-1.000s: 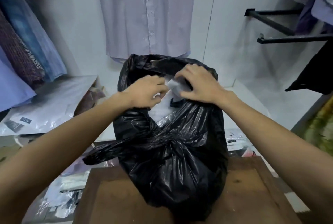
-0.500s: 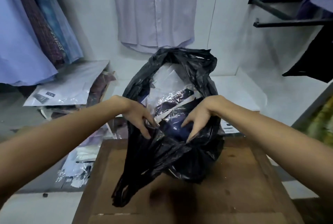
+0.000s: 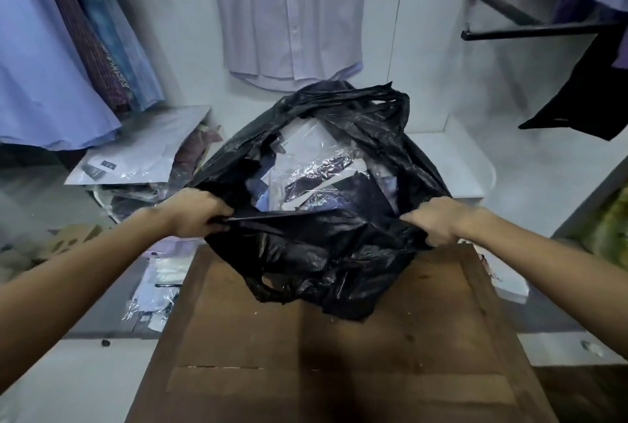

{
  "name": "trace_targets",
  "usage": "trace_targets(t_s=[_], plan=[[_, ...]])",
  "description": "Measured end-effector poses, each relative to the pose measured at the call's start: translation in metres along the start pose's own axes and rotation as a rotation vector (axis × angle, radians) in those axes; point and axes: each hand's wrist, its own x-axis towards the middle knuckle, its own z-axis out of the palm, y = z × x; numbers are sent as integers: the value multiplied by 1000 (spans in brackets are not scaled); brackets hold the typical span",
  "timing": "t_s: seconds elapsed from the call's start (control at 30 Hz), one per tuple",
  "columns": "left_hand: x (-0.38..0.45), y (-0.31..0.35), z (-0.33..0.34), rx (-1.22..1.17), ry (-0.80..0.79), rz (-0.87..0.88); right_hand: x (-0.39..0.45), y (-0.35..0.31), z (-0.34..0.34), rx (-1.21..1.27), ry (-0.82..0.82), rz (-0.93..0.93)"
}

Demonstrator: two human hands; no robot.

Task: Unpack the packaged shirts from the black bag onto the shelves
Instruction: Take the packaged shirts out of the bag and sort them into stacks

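A black plastic bag (image 3: 326,252) lies on a brown wooden table (image 3: 339,354), its mouth pulled wide. My left hand (image 3: 197,215) grips the bag's near rim on the left side. On the right side my right hand (image 3: 438,223) grips the same rim. Inside the bag lie packaged shirts (image 3: 312,171) in clear plastic, dark and white ones. A low white shelf (image 3: 462,164) runs behind the bag.
A packaged white shirt (image 3: 142,154) tops a pile on the left shelf. More packages (image 3: 153,286) lie on the floor left of the table. Shirts hang on the wall (image 3: 292,14) and on the left (image 3: 51,48). A black rack (image 3: 530,28) juts out at upper right.
Both hands moved apart from the bag's middle to its sides and stretched the near rim wide. The bag now sits lower and flatter, with the packages more exposed.
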Motion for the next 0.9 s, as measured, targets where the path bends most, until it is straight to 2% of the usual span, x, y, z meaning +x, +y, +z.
trace_targets(t_s=[0.07,0.13,0.23,0.3,0.43,0.5,0.6,0.67,0.73,0.83,0.9], plan=[[-1,7,-9,-125,-171,-11,0,7,12,64,-30,-4],[5,21,-27,-363,-189,-24,6,8,9,294,-148,-69],[35,43,-55,-578,111,-21,12,-1,-19,693,-211,-140],[64,59,-65,-626,210,-51,19,-7,-43,799,-169,-145],[118,91,-57,-507,34,-54,50,-17,-74,651,-36,34],[133,100,-52,-444,-27,-56,67,-23,-79,741,50,91],[141,113,-53,-410,-159,-56,88,-36,-74,820,173,75],[142,115,-55,-391,-130,-62,97,-47,-64,741,215,59],[141,111,-55,-381,-27,-90,109,-54,-48,729,211,25],[137,102,-56,-479,33,-144,114,-57,-40,703,198,-53],[134,100,-59,-560,28,-155,113,-55,-45,672,259,-148]])
